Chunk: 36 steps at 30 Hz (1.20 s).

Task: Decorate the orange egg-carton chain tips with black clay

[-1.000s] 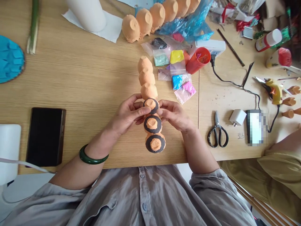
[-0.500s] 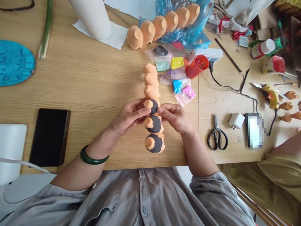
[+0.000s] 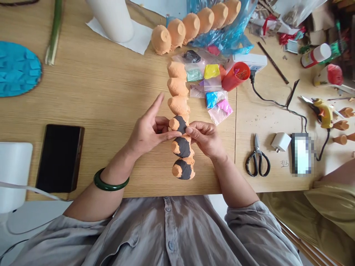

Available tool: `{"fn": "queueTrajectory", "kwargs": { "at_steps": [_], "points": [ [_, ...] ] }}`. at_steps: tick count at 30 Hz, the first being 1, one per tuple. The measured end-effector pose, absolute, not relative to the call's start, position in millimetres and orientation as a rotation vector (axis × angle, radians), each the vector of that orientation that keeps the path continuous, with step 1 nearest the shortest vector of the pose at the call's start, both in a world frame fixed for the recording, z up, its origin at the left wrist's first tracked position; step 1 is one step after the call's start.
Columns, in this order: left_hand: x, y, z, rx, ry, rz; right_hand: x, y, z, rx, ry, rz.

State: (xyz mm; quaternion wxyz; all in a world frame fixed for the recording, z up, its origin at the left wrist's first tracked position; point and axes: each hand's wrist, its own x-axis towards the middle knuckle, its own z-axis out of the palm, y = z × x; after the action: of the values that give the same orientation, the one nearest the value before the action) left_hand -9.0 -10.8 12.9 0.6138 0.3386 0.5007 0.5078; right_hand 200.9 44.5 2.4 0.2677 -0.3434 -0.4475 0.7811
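An orange-painted egg carton strip (image 3: 179,105) is held upright in front of my body, its row of cups running toward me. The three nearest cups carry bands of black, clay-like material (image 3: 183,147); their tips remain orange. My right hand (image 3: 206,138) pinches the strip's right edge at the farthest black-banded cup. On the other side, my left hand (image 3: 148,129) has its thumb across the lower side of that cup and curled fingers against its left. Its index finger points up, off the strip. A green bangle (image 3: 111,181) circles my left wrist.
Packets of coloured clay (image 3: 212,99) and a red cup (image 3: 236,75) lie beyond my right hand. Another orange carton strip (image 3: 191,27) rests by blue plastic. Scissors (image 3: 257,157) and a glue gun (image 3: 323,112) are right; a phone (image 3: 59,159) is left. Someone's leg (image 3: 327,207) shows at right.
My left index finger has lifted off the cup and stretched upward, while the thumb has slid lower on it. The strip has tilted slightly; my right hand keeps its pinch.
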Motion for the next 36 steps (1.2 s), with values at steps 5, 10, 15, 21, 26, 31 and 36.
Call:
{"fn": "queueTrajectory", "kwargs": {
  "at_steps": [5,10,15,21,26,31,36],
  "points": [
    [-7.9,-16.0,6.2,0.881,1.167,1.233,200.7,43.7,4.0,-0.854,-1.113,2.099],
    [-7.6,-14.1,-7.0,0.981,1.087,1.261,198.2,45.2,7.4,-0.849,-1.076,2.117],
    [-9.6,-12.5,0.6,0.937,1.027,1.219,197.2,44.9,6.8,-0.823,-0.993,2.123],
    [-11.9,-10.4,1.9,0.847,1.056,1.159,197.9,42.9,2.7,-0.822,-1.032,2.141],
    [-10.1,-8.3,-0.3,0.774,1.104,1.169,196.3,42.2,-2.0,-0.814,-1.049,2.14],
    [-10.2,-9.0,-0.1,0.853,1.097,1.229,199.2,45.7,-7.8,-0.866,-1.089,2.132],
    [-8.5,-11.1,0.0,1.019,1.128,1.305,207.2,53.6,-7.4,-0.905,-1.092,2.202]
  ]
}}
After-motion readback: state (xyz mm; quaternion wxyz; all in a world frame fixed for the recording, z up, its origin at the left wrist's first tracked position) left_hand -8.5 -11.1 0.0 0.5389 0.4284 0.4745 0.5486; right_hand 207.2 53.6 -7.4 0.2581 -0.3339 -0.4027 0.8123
